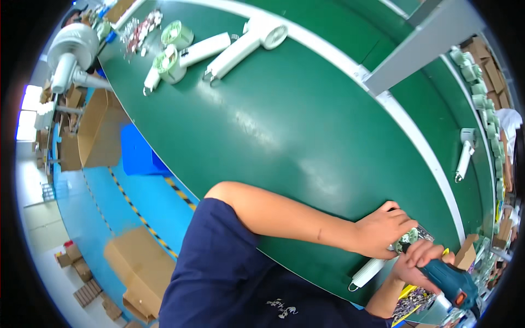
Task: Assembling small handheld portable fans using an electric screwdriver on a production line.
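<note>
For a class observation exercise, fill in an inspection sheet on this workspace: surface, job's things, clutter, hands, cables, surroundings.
Surface: green tabletop, shiny, with glare patches.
Job's things: light-green part and teal power tool, close together; hook-ended white tube by the hands.
Clutter: white tubes, light-green round housings and a pile of small parts toward the upper left; yellow-edged tray of tiny pieces near the right forearm.
Hands: left hand on the light-green part; right hand gripping the power tool.
Cables: nothing seen.
Surroundings: blue floor, black-and-yellow striped lines, cardboard boxes, blue bin.
</note>
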`<state>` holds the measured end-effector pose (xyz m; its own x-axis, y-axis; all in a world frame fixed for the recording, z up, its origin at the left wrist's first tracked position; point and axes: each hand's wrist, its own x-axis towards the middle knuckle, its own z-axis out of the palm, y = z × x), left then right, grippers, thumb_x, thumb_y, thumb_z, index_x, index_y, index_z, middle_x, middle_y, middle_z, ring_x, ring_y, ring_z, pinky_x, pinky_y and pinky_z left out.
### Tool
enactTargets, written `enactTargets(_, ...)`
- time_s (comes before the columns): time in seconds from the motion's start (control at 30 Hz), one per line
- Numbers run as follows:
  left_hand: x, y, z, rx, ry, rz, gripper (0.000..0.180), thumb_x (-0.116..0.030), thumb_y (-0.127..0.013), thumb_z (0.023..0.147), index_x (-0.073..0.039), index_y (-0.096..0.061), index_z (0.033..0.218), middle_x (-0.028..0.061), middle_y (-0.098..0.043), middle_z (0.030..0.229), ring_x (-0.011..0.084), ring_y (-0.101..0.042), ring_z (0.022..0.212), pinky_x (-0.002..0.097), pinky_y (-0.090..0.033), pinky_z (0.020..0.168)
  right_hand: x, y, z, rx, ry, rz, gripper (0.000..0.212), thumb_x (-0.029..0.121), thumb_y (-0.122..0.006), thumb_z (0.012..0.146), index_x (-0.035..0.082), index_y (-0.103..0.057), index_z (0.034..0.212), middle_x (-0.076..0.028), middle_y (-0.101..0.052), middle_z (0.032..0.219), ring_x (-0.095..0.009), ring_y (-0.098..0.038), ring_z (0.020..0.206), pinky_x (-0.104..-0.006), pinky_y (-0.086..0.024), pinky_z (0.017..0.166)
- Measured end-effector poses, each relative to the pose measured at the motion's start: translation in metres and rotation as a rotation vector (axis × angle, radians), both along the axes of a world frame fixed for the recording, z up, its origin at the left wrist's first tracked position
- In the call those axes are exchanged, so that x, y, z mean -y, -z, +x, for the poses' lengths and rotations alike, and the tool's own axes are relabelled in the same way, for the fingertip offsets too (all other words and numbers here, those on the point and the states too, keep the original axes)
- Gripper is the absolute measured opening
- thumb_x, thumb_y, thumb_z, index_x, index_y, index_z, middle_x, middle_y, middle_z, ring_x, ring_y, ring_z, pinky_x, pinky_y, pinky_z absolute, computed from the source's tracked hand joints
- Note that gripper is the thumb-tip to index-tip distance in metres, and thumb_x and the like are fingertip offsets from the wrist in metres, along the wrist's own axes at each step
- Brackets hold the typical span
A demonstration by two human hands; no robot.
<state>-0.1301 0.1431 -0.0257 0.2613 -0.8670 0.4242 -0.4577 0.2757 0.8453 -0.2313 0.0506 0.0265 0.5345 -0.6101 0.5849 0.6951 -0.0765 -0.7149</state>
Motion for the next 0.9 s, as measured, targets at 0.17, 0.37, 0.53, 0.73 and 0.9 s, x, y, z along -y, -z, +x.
enactTargets(0.17,-0.007,0.0,0.01,-0.008,0.057,0.069,0.072,-0.023,-0.078,0.068,-0.006,-0.046,0.13,0.0143,-0.056,0.123,0.0307,-0.05,0.121,0.0446,-0.029,0.107,-0.014,0.01,0.015,0.035,-0.011,0.01,0.08,0.075,-0.058,0.078,0.006,-0.04,0.115,-0.002,-0.042,0.06,-0.01,-0.038,0.041,-0.0221,-0.031,0.036)
enactTargets(0.37,0.013,-0.048,0.052,0.034,0.016,0.109,0.064,-0.018,-0.08,0.067,-0.003,-0.054,0.123,0.0179,-0.06,0.12,0.0356,-0.056,0.114,0.0423,-0.043,0.101,0.013,-0.068,-0.037,0.311,0.444,0.226,0.067,0.068,-0.048,0.09,0.007,-0.044,0.118,-0.003,-0.043,0.066,-0.009,-0.039,0.041,-0.0223,-0.032,0.033)
enactTargets(0.53,0.131,-0.048,0.163,0.2,-0.29,-0.101,0.061,-0.015,-0.08,0.069,-0.003,-0.055,0.124,0.017,-0.055,0.116,0.032,-0.055,0.111,0.0378,-0.047,0.097,0.016,-0.036,-0.071,0.283,0.541,0.377,0.057,0.063,-0.036,0.097,0.01,-0.043,0.117,0.001,-0.04,0.067,-0.006,-0.032,0.039,-0.0206,-0.026,0.031)
enactTargets(0.73,0.25,-0.03,0.249,0.297,-0.378,0.097,0.063,-0.026,-0.08,0.063,0.001,-0.061,0.117,0.0252,-0.062,0.114,0.0391,-0.06,0.104,0.0447,-0.049,0.092,-0.016,-0.007,-0.092,0.241,0.627,0.631,0.054,0.06,-0.035,0.099,0.01,-0.042,0.119,0.0,-0.038,0.065,-0.006,-0.029,0.037,-0.0201,-0.026,0.031)
enactTargets(0.9,0.195,-0.027,0.191,0.32,-0.51,-0.065,0.061,-0.017,-0.073,0.078,0.0,-0.048,0.131,0.0234,-0.061,0.113,0.0389,-0.059,0.107,0.0441,-0.048,0.094,-0.013,0.006,-0.106,0.185,0.633,0.525,0.054,0.059,-0.037,0.098,0.008,-0.042,0.116,-0.001,-0.038,0.066,-0.006,-0.031,0.039,-0.0196,-0.026,0.031)
